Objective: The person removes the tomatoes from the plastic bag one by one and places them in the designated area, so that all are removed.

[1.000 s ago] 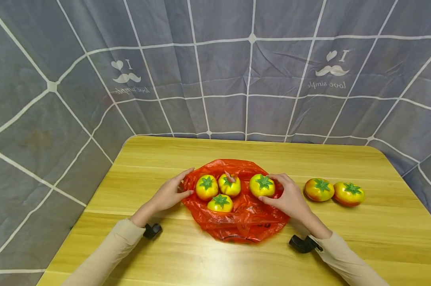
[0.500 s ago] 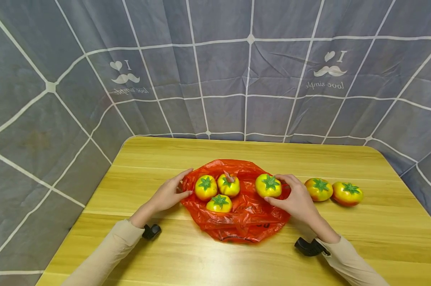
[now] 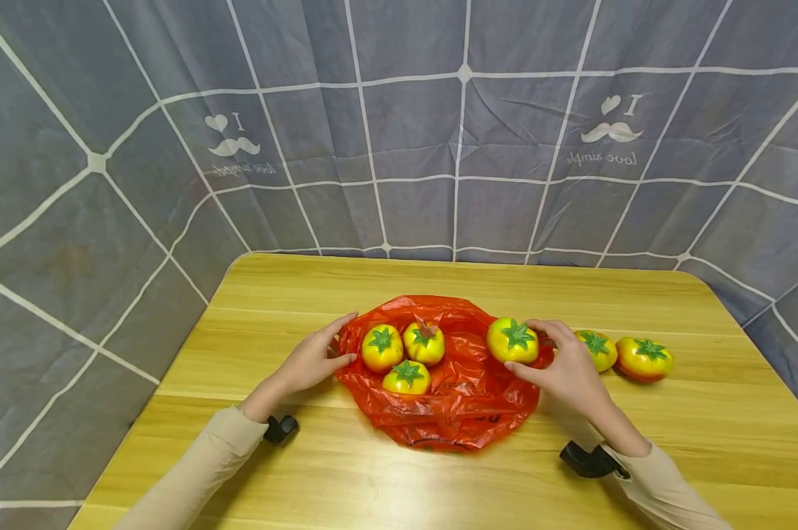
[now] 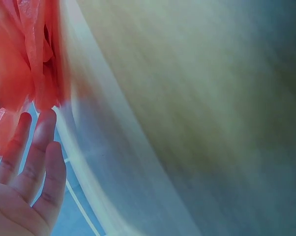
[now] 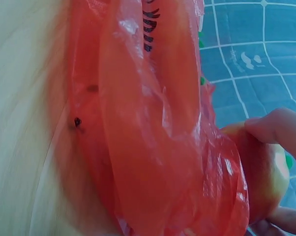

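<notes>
Both arms are dressed in a pale beige, and the left sleeve [image 3: 190,471] looks the same plain shade as the right sleeve [image 3: 664,486], with soft creases running across the cloth. The left cuff [image 3: 245,428] is slightly gathered, its edge a little uneven. Left hand [image 3: 308,361] and right hand [image 3: 570,374] are both bare. Something black is worn at each wrist: the left wrist piece [image 3: 282,429] is stubby with a rounded end, and the right wrist piece [image 3: 587,461] has a smooth, bent body, thick and blunt toward the left, its finer detail too small to read
</notes>
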`<action>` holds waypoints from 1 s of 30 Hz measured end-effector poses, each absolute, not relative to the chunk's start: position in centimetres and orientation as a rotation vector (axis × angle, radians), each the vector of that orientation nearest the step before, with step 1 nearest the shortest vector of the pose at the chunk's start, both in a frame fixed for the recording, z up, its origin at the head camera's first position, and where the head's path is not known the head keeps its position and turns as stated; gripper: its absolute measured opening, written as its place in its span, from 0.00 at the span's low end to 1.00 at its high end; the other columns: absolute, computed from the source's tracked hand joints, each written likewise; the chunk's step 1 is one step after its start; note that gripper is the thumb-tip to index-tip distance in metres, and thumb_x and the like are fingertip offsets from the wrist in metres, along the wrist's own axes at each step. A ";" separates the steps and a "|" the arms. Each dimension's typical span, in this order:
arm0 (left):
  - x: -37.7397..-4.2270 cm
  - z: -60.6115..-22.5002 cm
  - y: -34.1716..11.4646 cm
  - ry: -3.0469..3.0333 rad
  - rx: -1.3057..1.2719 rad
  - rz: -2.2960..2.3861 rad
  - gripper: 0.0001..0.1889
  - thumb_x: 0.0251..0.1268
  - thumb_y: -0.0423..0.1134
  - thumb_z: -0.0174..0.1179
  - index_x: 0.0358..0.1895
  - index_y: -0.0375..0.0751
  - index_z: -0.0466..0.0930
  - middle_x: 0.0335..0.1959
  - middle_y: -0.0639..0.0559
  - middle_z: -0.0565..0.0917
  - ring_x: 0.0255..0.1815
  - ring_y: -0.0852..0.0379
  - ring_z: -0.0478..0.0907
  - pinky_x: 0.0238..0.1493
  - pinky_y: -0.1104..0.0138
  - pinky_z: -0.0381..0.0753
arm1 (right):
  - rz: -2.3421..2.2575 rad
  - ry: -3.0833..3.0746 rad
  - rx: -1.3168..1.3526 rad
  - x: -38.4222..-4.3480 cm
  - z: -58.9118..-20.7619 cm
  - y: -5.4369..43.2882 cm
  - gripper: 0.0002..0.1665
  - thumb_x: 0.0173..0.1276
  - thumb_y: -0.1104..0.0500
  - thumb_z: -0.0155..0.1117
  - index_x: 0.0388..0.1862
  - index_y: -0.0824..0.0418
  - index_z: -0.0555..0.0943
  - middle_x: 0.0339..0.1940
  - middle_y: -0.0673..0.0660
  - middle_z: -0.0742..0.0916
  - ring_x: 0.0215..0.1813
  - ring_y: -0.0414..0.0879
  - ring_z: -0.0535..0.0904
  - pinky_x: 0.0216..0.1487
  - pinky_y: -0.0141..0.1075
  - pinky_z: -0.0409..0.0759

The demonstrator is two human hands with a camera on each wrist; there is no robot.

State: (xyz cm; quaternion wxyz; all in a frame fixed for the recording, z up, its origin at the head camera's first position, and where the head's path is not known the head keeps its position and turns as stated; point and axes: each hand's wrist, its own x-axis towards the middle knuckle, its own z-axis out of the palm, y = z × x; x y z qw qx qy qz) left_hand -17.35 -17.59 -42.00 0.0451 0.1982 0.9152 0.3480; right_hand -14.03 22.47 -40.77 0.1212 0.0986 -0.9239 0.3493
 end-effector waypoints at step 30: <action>-17.1 -42.0 -17.8 2.785 0.618 1.075 0.36 0.64 0.39 0.62 0.74 0.43 0.57 0.59 0.40 0.77 0.38 0.58 0.79 0.43 0.64 0.80 | 0.991 -2.516 0.218 -12.5 -39.1 26.7 0.40 0.41 0.57 0.83 0.55 0.68 0.78 0.50 0.63 0.82 0.45 0.14 0.64 0.45 0.09 0.65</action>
